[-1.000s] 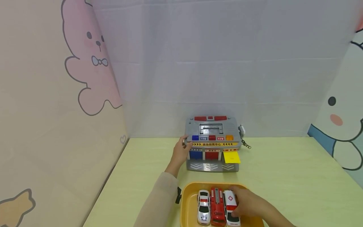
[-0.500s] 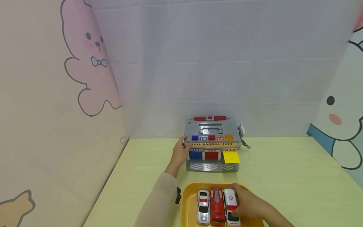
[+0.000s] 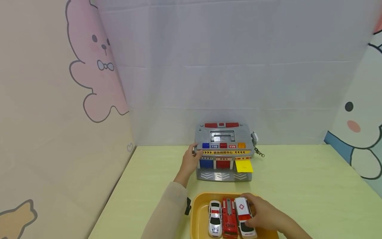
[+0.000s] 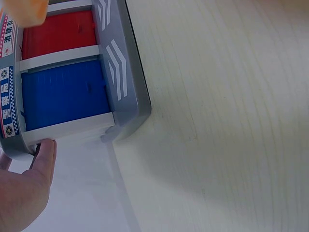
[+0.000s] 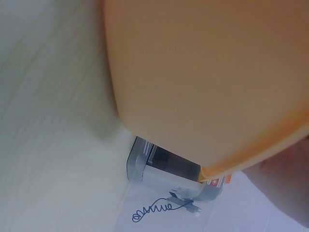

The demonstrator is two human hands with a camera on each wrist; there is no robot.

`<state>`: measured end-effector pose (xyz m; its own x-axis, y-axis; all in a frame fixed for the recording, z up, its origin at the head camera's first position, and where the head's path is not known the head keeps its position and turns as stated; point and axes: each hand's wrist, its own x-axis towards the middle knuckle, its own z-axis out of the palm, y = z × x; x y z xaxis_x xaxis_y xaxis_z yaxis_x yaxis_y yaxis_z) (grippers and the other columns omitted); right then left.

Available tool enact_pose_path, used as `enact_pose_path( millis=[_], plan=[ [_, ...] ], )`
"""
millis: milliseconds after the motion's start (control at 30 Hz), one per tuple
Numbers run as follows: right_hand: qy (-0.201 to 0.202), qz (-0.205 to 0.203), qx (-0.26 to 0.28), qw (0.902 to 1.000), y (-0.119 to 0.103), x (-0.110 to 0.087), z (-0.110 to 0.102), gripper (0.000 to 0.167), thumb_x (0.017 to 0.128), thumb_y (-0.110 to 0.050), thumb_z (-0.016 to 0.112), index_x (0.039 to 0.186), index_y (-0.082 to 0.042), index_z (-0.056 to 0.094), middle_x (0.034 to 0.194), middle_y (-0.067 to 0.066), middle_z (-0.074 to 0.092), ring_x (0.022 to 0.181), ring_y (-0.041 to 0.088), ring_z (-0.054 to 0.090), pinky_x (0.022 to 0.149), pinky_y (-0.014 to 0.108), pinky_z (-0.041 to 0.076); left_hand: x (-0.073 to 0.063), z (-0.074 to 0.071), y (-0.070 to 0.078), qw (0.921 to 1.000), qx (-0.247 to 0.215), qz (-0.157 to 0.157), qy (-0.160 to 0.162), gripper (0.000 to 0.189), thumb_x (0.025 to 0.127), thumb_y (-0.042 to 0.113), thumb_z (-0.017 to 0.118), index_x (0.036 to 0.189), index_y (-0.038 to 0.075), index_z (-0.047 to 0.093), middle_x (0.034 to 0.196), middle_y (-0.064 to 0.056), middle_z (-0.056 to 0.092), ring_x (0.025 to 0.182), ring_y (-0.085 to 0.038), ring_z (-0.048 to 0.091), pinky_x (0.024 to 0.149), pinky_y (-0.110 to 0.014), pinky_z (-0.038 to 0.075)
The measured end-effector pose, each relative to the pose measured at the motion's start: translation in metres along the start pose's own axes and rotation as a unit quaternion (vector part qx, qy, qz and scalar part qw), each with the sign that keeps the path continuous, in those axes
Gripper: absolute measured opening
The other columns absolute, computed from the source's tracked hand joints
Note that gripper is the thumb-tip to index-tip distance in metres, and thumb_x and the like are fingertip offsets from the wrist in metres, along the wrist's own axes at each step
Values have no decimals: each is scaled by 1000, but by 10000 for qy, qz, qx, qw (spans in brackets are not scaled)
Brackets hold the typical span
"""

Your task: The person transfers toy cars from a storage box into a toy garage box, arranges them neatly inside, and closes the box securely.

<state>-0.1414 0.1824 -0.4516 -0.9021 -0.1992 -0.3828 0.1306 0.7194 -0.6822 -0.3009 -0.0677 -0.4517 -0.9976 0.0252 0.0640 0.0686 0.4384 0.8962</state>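
My left hand point(image 3: 188, 162) holds the left edge of a grey toy emergency station point(image 3: 203, 134), thumb at its front corner. In the left wrist view its fingers point(image 4: 45, 157) rest against the side wall, beside the shut blue door point(image 4: 65, 94). A yellow door point(image 3: 244, 167) on the station's right bay is swung out. In the yellow tray point(image 3: 215, 193), my right hand point(image 3: 265, 212) grips a white and red toy ambulance point(image 3: 241, 206) by its right side; the ambulance lies slightly askew. The right wrist view shows mostly the tray's outer wall point(image 5: 207, 82).
Beside the ambulance in the tray lie a red toy fire truck point(image 3: 229, 217) and a white toy police car point(image 3: 215, 219). A small handset point(image 3: 255, 137) with a coiled cord hangs at the station's right. Behind the table point(image 3: 298, 186) is a pale curtain point(image 3: 238, 66).
The ambulance has turned slightly, its front end swinging right, away from the fire truck, in my right hand. My left hand has stayed on the station.
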Motion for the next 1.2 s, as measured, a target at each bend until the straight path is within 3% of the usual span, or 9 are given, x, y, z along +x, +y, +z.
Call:
enact_pose_path(
  millis=[667,1200],
  plan=[
    [73,-79,321,9994,2,-10,-13,80,67,-17,89,136,-10,51,111,9,58,93,26,53,80,50,54,1,0,0,9999,72,-86,39,49,100,33,57,145,18,44,135,-20,51,120,-34,53,96,-48,47],
    [191,123,538,9983,3,-14,-29,84,69,-19,88,141,-13,46,112,12,55,87,25,56,75,43,56,0,0,1,9999,14,-115,13,49,100,32,57,145,17,44,134,-20,51,120,-34,53,95,-49,47]
  ],
)
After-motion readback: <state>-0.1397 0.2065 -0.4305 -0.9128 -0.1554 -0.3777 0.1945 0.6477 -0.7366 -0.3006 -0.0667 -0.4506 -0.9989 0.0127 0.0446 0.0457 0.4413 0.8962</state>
